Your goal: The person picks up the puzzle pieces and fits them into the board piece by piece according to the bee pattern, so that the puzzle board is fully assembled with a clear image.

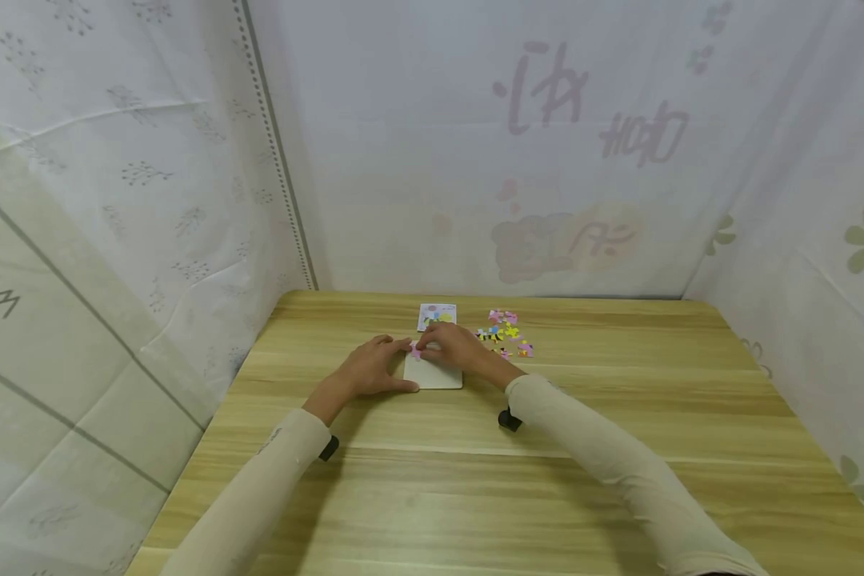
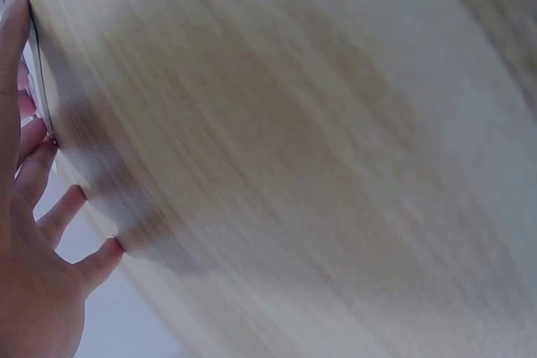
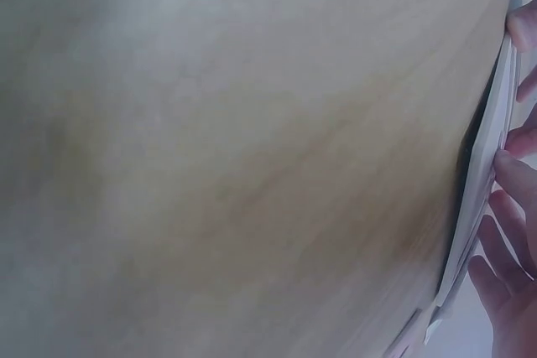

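Observation:
A pale square puzzle board [image 1: 435, 376] lies on the table. My left hand [image 1: 370, 366] rests along its left side, the thumb at the lower left corner and the other fingers reaching to the top left. In the left wrist view the left hand's fingers [image 2: 52, 215] are spread, tips on the tabletop and board edge. My right hand [image 1: 455, 346] reaches over the board from the right, thumb and forefinger pinching a pink puzzle piece [image 1: 416, 353] at the upper left corner. The right wrist view has the right hand [image 3: 516, 241] low over the board [image 3: 478, 182].
Behind the board lies a small picture card [image 1: 437, 314], partly covered by the right hand. Several loose puzzle pieces [image 1: 504, 317], pink, yellow and black, are scattered to the right. The wooden table [image 1: 432, 488] is bordered by printed curtains [image 1: 418, 160].

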Tool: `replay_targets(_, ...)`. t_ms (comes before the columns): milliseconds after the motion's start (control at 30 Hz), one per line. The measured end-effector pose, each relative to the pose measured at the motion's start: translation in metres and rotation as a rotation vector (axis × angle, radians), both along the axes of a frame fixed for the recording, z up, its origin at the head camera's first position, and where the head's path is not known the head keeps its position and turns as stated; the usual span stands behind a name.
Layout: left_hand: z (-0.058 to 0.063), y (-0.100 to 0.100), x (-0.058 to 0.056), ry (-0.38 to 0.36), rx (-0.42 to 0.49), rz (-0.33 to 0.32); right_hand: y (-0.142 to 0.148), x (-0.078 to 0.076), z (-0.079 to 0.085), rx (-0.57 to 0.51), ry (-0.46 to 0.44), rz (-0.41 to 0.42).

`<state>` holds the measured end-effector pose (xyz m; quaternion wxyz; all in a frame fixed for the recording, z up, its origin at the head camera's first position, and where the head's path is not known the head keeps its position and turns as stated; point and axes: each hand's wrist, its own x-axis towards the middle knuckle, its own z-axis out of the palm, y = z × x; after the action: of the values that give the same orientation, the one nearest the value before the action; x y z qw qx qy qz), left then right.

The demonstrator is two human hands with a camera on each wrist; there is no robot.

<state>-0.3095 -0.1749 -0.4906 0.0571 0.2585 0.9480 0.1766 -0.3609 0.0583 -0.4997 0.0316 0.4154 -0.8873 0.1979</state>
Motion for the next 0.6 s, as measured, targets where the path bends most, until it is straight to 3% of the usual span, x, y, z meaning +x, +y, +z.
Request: replay_targets(600, 0.0009, 0.0004, -0.003, 0.036, 0.003, -0.057, -0.0025, 0.0016, 0.0017, 0.001, -0.036, -0.05)
